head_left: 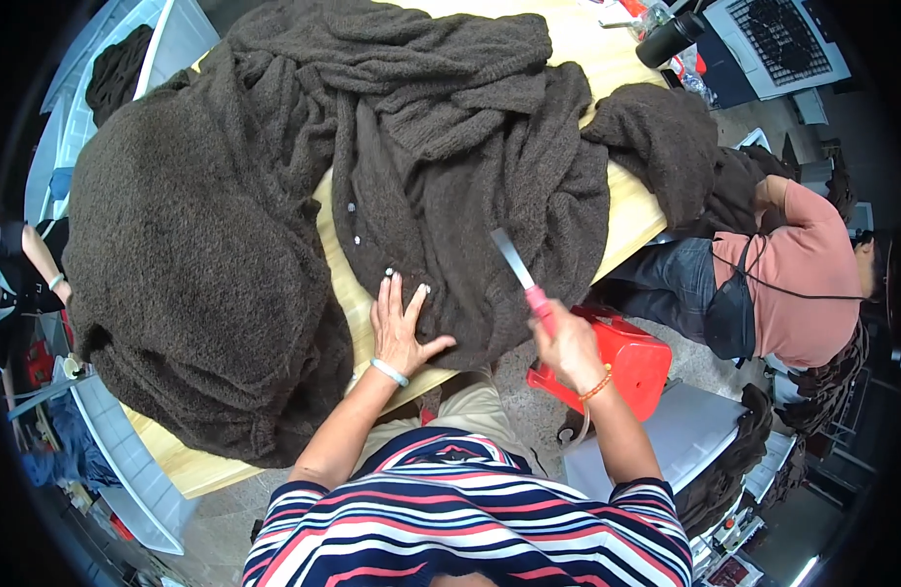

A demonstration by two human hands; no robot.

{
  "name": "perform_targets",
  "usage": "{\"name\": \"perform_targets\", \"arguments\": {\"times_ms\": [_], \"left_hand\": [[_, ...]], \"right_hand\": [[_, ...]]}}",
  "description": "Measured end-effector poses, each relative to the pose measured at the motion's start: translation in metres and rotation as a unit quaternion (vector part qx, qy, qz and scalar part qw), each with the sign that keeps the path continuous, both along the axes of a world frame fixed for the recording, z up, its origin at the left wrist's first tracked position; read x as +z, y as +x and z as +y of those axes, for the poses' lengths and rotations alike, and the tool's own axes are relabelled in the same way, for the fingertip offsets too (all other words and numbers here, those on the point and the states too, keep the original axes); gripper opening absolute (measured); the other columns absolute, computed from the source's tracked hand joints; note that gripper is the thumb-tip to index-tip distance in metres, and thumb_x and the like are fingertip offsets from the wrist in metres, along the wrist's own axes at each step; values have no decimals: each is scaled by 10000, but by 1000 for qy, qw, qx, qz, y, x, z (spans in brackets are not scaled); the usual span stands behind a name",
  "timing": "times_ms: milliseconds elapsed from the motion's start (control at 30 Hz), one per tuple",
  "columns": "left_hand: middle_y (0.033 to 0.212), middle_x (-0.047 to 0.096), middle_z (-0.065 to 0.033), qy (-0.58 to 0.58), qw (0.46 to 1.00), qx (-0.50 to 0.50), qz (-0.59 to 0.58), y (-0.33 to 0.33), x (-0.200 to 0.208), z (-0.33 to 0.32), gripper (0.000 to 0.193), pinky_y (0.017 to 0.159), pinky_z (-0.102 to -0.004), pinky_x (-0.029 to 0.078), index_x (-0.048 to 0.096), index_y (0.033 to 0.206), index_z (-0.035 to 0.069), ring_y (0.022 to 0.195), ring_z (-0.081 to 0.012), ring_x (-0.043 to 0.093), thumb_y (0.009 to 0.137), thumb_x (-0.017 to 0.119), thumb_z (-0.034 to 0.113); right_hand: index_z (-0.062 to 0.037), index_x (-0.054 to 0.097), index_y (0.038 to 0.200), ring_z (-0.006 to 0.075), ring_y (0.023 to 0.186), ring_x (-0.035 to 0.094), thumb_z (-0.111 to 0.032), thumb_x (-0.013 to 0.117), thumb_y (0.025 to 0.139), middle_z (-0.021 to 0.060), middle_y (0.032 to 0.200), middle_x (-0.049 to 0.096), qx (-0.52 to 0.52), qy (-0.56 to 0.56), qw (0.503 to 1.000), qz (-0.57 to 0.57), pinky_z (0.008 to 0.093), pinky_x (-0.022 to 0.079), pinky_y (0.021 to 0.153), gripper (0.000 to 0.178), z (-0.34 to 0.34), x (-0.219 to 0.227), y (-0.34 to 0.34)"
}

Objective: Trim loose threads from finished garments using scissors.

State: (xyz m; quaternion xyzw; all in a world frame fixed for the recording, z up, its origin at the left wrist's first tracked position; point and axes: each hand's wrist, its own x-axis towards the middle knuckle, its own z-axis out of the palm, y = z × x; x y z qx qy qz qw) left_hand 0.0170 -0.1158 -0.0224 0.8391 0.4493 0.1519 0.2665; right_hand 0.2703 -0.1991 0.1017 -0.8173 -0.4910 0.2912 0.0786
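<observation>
A dark brown knitted garment lies spread in folds in front of me. My left hand rests flat on its near left edge, fingers stretched out and the thumb apart. Several small pale spots show along that edge, beyond my fingertips; I cannot tell what they are. My right hand is closed round the pink handle of a tool with a flat, narrow metal blade. The blade points away from me over the right part of the garment. Whether its tip touches the cloth I cannot tell.
A large heap of the same brown knit covers the left of the pale wooden table. More knit hangs over the right edge. A red plastic stool stands below right. A person in pink bends nearby; another stands far left.
</observation>
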Motion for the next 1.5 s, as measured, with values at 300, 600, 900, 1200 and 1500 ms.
{"name": "perform_targets", "arguments": {"times_ms": [300,600,900,1200,1500], "left_hand": [[1237,564,-220,-132,951,-75,-270,94,-21,-16,648,1013,-434,429,529,1280,29,1156,-404,531,652,676,-41],[935,653,-101,-245,823,-485,-165,139,22,-43,157,763,-432,500,684,945,94,898,-325,625,801,679,157],[1303,533,-170,187,976,35,-106,221,30,269,579,948,-469,441,541,1274,72,1172,-372,519,719,709,76],[1076,677,-138,24,990,105,92,174,-18,289,483,871,-460,430,596,1208,124,1043,-333,615,728,636,91],[904,666,-169,-60,978,-8,201,39,32,140,397,827,-439,423,639,1002,58,898,-346,607,676,776,237]], "right_hand": [[25,457,1371,180,1078,612,-225,788,823,119,1233,616,-132,194,944,231,319,496,947,687,34,-101,59],[-72,418,1368,374,1032,586,-117,796,666,180,1086,568,40,36,998,-43,453,515,836,799,42,-72,42],[127,427,1348,177,1219,515,-24,753,679,146,1269,575,-236,237,888,315,311,402,1048,759,20,17,141],[-8,647,1033,104,804,557,-149,764,650,16,902,631,-342,252,903,-59,275,491,739,424,89,112,371],[3,574,1253,286,884,676,-307,779,781,209,966,689,-187,321,888,-270,372,504,804,600,171,117,346]]}}
